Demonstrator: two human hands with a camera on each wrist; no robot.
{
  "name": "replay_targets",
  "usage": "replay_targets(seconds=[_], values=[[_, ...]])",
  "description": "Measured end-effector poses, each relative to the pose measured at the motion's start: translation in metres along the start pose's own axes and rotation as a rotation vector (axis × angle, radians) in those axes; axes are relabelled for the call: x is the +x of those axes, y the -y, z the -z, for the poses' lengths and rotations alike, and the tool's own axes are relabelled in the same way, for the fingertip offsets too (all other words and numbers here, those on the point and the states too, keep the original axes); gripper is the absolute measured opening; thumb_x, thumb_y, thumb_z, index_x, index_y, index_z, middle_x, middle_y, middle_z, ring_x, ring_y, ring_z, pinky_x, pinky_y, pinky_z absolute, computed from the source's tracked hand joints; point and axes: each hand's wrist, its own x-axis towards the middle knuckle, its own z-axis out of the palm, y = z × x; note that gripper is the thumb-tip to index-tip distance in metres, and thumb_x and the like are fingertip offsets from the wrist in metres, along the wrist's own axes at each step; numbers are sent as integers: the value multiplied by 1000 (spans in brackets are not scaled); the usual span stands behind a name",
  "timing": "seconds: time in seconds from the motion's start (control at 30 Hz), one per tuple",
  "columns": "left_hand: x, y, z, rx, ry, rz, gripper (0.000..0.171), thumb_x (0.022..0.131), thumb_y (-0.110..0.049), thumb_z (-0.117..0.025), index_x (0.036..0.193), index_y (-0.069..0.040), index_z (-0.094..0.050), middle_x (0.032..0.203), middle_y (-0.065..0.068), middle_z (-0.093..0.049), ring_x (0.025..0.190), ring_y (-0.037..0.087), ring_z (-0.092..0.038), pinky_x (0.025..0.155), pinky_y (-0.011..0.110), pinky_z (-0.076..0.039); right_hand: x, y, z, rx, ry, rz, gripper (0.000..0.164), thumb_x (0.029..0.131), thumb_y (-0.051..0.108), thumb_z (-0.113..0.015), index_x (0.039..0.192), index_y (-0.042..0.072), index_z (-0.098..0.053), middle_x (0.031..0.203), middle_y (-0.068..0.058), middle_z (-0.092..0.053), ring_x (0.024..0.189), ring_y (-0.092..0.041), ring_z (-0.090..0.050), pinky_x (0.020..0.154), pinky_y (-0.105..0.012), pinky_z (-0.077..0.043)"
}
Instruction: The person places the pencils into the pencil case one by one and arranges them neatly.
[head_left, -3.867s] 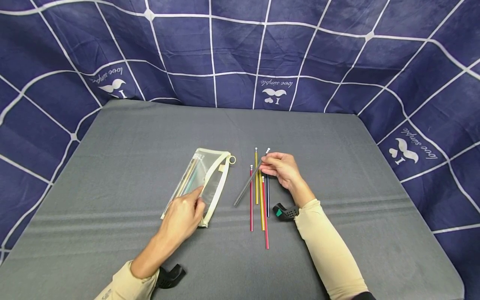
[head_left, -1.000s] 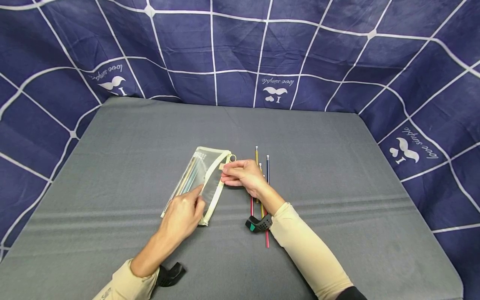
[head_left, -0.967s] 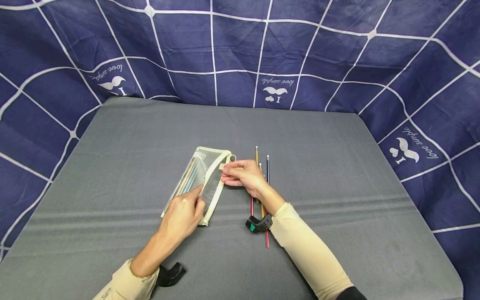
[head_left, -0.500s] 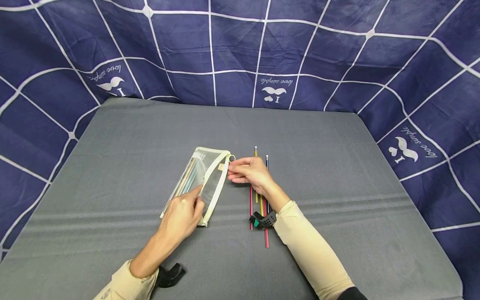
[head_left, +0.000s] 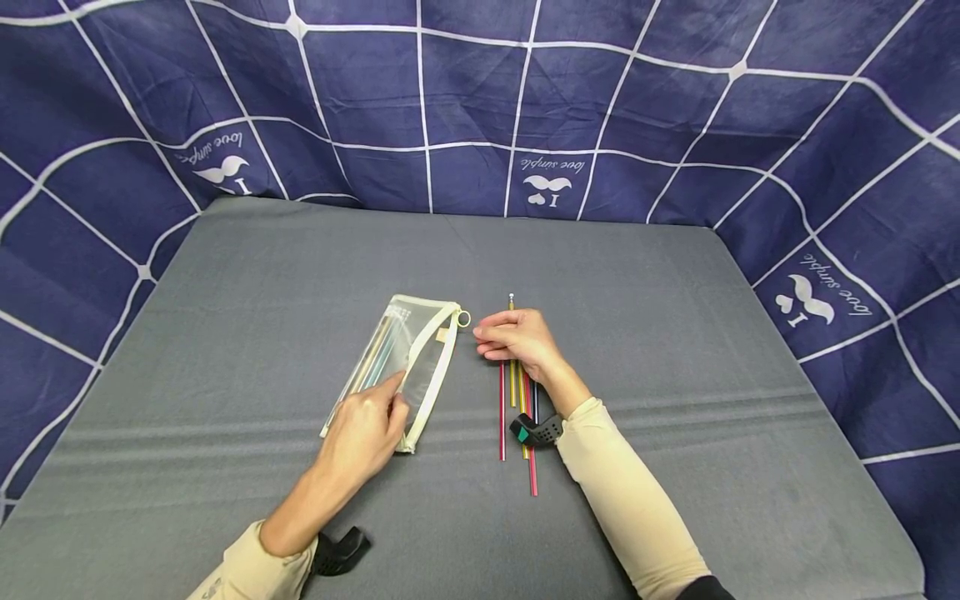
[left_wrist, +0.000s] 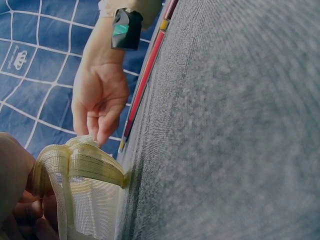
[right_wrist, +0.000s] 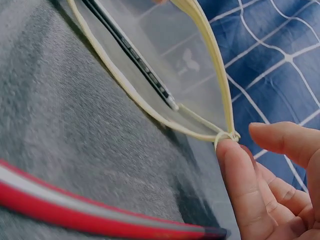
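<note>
A translucent pencil pouch (head_left: 431, 400) with cream zip edges lies left of centre on the grey table, its mouth parted. My left hand (head_left: 367, 425) grips the near zip edge, index finger stretched along it; the left wrist view shows the edge (left_wrist: 90, 160) between the fingers. Inside the pouch, the right wrist view shows a dark pencil (right_wrist: 132, 52) with lettering. My right hand (head_left: 521, 340) hovers just right of the pouch's ring pull (head_left: 464, 318), thumb and forefinger apart, holding nothing. Beneath it lie a red pencil (head_left: 502, 417), a yellow pencil (head_left: 513, 387) and several others, partly hidden.
Another red pencil (head_left: 533, 475) reaches closest to the table's front. The grey cloth-covered table (head_left: 675, 333) is bordered at the back and sides by a blue curtain (head_left: 480, 100) with white lines. Both wrists carry black camera mounts.
The grey pencil in my right hand earlier is no longer there. The right hand went left to the pouch's mouth, then drew back right toward the loose pencils. The left hand stayed put.
</note>
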Motion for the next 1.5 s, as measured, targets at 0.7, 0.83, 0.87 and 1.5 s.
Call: replay_targets(seconds=[0.7,0.83,0.87,1.5], values=[[-1,1,0,4,-5,-4,32,80,2,-58,109,8,-70,78,15,-69,65,33,-67,59,48,-52,3,13,46,-200,-94,17,26,82,-2,-74,103,-14,-64,71,-7,-69,55,-10,-66,56,-23,-55],[-1,1,0,2,-4,-4,32,80,2,-58,109,8,-70,78,16,-70,66,33,-67,60,48,-52,2,14,54,-243,-134,11,27,81,0,-75,102,-14,-64,69,-6,-69,54,-9,-65,55,-23,-55],[-1,1,0,2,-4,-4,32,80,2,-58,109,8,-70,78,16,-70,66,33,-67,60,48,-52,2,14,56,-251,-150,10,27,81,0,-76,101,-14,-65,69,-5,-68,53,-9,-64,55,-23,-55],[-1,1,0,1,-1,-6,31,81,2,-59,109,9,-69,77,16,-69,66,34,-67,60,48,-52,2,12,64,-557,-309,-28,26,74,11,-86,87,-4,-68,62,-3,-65,46,-6,-61,49,-24,-54]])
